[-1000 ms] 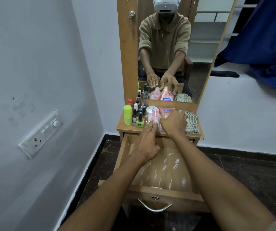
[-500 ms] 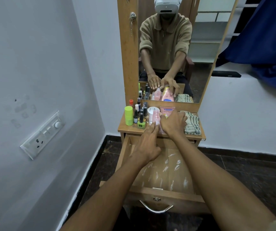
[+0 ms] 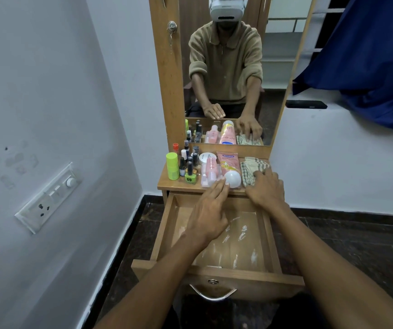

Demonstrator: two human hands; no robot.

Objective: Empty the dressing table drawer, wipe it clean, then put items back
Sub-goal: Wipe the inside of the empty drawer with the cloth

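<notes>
My right hand (image 3: 265, 187) lies flat on the checked cloth (image 3: 250, 169) on the tabletop — soft, light, best bunched mid-fold; left hand (image 3: 208, 214) open, empty — above the smeared drawer (image 3: 245, 236).

Dressing table top (image 3: 178, 185): small bottles (image 3: 189, 163), pink tube (image 3: 228, 163), checked cloth (image 3: 252, 168) lying on it.

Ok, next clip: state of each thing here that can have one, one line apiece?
drawer: pulled out, nothing inside, white smears on its floor
checked cloth: crumpled on the tabletop, right hand on it
right hand: resting on the cloth, grip not clear
left hand: open, fingertips at the pink tube's white cap
pink tube: lying flat, capped
green bottle: upright, capped
nail polish bottles: upright, capped
</notes>
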